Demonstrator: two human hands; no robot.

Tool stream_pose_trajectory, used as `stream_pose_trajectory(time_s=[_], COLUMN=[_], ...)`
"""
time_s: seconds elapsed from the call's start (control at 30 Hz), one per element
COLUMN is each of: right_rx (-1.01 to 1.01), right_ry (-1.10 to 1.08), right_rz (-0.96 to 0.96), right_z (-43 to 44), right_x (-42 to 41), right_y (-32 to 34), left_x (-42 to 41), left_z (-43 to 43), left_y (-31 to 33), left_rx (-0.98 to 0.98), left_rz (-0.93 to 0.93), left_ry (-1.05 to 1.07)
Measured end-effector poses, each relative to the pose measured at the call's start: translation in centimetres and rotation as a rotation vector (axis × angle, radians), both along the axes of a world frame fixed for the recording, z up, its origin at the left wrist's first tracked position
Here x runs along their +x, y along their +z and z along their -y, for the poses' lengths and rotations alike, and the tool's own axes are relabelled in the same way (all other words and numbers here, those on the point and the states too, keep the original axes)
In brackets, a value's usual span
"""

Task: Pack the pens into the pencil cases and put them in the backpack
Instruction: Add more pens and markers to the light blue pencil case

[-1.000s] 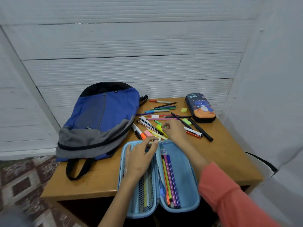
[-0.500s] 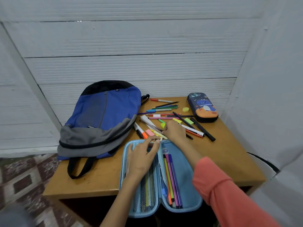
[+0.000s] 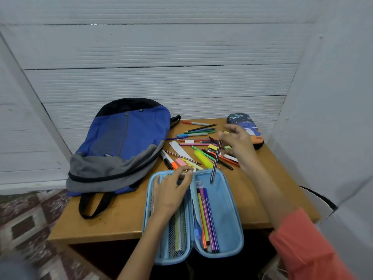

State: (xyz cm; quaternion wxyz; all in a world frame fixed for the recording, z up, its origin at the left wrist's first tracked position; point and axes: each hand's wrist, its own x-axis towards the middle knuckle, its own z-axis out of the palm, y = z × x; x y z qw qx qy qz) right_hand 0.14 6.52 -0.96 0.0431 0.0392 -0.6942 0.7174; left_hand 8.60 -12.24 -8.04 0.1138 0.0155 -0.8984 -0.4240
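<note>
Blue fabric backpack (image 3: pixel 121 142), one, lying flat on the left of the table (image 3: pixel 113 223), zip apparently closed. Pencil cases, two — a light-blue one (image 3: pixel 228 215) open flat at the near edge, overhanging it, and a dark printed one (image 3: pixel 240 120) shut at the far right. Packed so far, as I count: three fineliners (image 3: pixel 207 219) side by side in the right half, a few more sticks under the mesh of the left half, number unclear. Loose pens (image 3: pixel 197 134) between backpack and far case — roughly twenty, with a yellow highlighter (image 3: pixel 201 158) and small erasers among them.

My right hand (image 3: pixel 236 146) pinches one dark pen (image 3: pixel 216 160) near its top, tip hanging just over the open case's right half. My left hand (image 3: pixel 171 195) rests curled on the mesh half, pinning it, grasping nothing I can make out.

Risks, as I judge them: the high pinch may let the pen swing and miss; if the pinning hand lifts, the overhanging case could tip off.
</note>
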Motion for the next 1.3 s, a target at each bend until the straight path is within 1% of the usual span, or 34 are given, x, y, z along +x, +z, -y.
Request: stream_pose_trajectory(time_s=[0.07,0.13,0.27,0.37,0.47,0.7,0.83,0.9,1.03,1.1,1.2,1.3], right_rx=[0.133,0.313,0.598,0.696,0.737,0.748,0.768,0.833,1.015,1.096,1.216,1.272], right_ry=[0.138,0.231,0.289,0.33,0.381,0.41,0.417,0.367,0.095,0.003,-0.042,-0.026], right_rz=[0.099,0.176,0.293,0.335,0.352,0.312,0.303,0.27,0.053,-0.02,-0.086,-0.109], right_z=[-0.4,-0.4,0.5,1.3,1.7,1.6,1.7,2.0,3.1,3.8,4.5,4.7], right_x=[0.9,1.8,2.7,2.9,3.4,3.7,3.6,3.1,0.4,-0.8,-2.0,-2.9], right_y=[-0.6,-1.6,-3.7,-4.7,-5.1,-5.1,-5.0,-4.8,-4.4,-4.5,-5.2,-6.0], left_x=[0.0,0.0,0.1,0.1,0.0,0.0,-0.1,-0.2,-0.1,0.0,0.0,0.0], left_z=[0.0,-0.1,-0.2,-0.2,-0.1,-0.2,-0.1,0.0,-0.1,-0.1,-0.1,-0.1], left_y=[0.0,0.1,0.2,0.1,0.1,0.1,-0.2,-0.2,-0.1,0.0,0.0,0.0], left_rx=[0.003,0.002,-0.015,-0.023,-0.018,-0.025,-0.021,-0.019,-0.013,-0.012,-0.004,0.01], left_rz=[0.008,0.011,0.02,0.013,0.012,0.028,0.005,0.005,0.006,0.01,0.008,0.011], left_ry=[-0.004,0.0,0.01,0.01,0.014,0.014,0.006,0.004,0.007,0.017,0.014,0.018])
